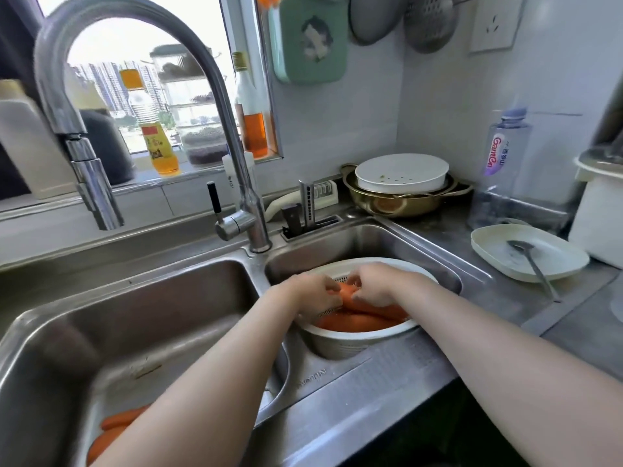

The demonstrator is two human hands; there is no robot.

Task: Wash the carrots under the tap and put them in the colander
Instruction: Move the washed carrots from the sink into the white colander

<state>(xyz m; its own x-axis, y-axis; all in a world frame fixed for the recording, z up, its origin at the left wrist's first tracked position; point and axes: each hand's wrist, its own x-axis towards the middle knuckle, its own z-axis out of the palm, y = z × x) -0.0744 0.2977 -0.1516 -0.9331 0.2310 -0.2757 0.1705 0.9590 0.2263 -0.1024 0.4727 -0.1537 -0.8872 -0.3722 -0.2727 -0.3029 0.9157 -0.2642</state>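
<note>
A white colander (350, 338) sits in the small right sink basin and holds several orange carrots (350, 321). Both my hands reach into it. My left hand (315, 293) and my right hand (374, 284) curl their fingers round one carrot (348, 291) lying on top of the pile. More carrots (113, 429) lie at the bottom of the large left basin (101, 318), partly hidden by my left forearm. The tall curved tap (91, 183) hangs over the left basin; no water is seen running.
A white plate (553, 264) with a spoon (529, 257) lies on the counter at right. Behind the right basin stands a gold pot (404, 200) with a white strainer in it. Bottles line the windowsill. A knife block (303, 217) stands by the tap base.
</note>
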